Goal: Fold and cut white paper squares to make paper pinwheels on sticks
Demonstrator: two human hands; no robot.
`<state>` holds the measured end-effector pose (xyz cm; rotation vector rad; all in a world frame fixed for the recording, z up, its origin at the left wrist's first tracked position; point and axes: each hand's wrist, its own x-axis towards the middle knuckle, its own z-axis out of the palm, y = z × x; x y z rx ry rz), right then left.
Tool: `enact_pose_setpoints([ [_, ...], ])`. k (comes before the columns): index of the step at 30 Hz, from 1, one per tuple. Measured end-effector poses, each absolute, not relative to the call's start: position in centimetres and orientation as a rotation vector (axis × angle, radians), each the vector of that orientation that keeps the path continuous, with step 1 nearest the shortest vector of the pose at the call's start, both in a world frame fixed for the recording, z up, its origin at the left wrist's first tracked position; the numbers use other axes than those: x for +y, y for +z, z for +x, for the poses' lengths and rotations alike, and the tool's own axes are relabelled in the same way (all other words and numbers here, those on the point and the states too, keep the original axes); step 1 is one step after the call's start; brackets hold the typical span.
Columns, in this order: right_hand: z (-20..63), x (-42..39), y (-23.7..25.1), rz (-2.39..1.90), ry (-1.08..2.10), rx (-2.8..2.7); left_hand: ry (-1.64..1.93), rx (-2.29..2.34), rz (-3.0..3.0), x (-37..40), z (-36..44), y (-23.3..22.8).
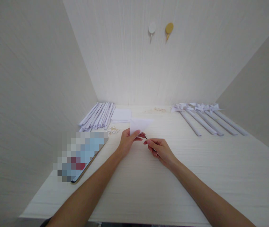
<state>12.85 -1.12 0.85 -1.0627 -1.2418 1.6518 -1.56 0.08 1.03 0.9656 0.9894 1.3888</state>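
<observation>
Both bare forearms reach forward from the bottom of the view and converge near the middle of the desk (196, 176). The left hand (127, 141) is raised a little off the surface, wrist bent, its thumb and fingers pinched on the lower corner of a folded white paper (139, 125) that stands up and fans out to the right above the fingers. The right hand (160, 149) lies just beside it, palm down and fingers curled, thumb and forefinger closed on something thin and dark (146, 137) whose tip meets the paper's lower corner; what it is cannot be told. The two hands are nearly touching at the fingertips. Behind the left hand lies a flat stack of white sheets (121, 114), with a bundle of rolled paper sticks (98, 116) to its left and a small heap of pale bits (113, 129) in front. To the far right lie paper pinwheels (204, 117) in a row. A tablet (82, 156) rests at the left edge.
</observation>
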Motion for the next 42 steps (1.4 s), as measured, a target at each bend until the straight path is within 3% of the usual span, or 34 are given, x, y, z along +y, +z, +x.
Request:
enact_pose_setpoints([
  [42,12.87,-1.15,0.78,-1.074,1.638,-1.249,1.408,0.961,0.969,0.16,-1.51,0.86],
])
